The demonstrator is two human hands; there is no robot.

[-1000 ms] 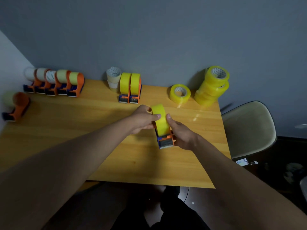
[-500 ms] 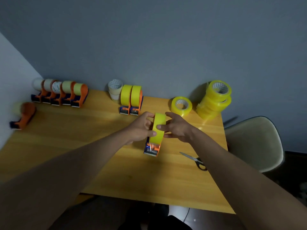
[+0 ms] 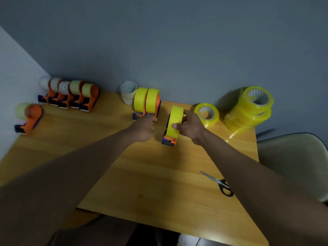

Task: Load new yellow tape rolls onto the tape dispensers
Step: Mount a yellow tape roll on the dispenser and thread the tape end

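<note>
An orange and blue tape dispenser (image 3: pixel 169 140) loaded with a yellow tape roll (image 3: pixel 174 121) stands on the wooden table (image 3: pixel 142 174). My right hand (image 3: pixel 190 127) grips that roll, thumb on its near face. My left hand (image 3: pixel 144 128) is just left of it with loosely curled fingers, apart from the roll and holding nothing. Two loaded yellow dispensers (image 3: pixel 147 102) stand at the back by the wall. A loose yellow roll (image 3: pixel 206 114) lies to the right, beside a stack of yellow rolls (image 3: pixel 248 110).
A row of orange dispensers with pale rolls (image 3: pixel 71 95) lines the back left; a lone one (image 3: pixel 29 117) sits at the far left. Empty white cores (image 3: pixel 128 92) stand by the wall. Scissors (image 3: pixel 219 183) lie front right. A beige chair (image 3: pixel 292 162) stands beyond the table's right edge.
My left hand has let go of the loaded dispenser and drawn left. My right hand carried the dispenser farther back toward the wall, and the camera view has tilted down.
</note>
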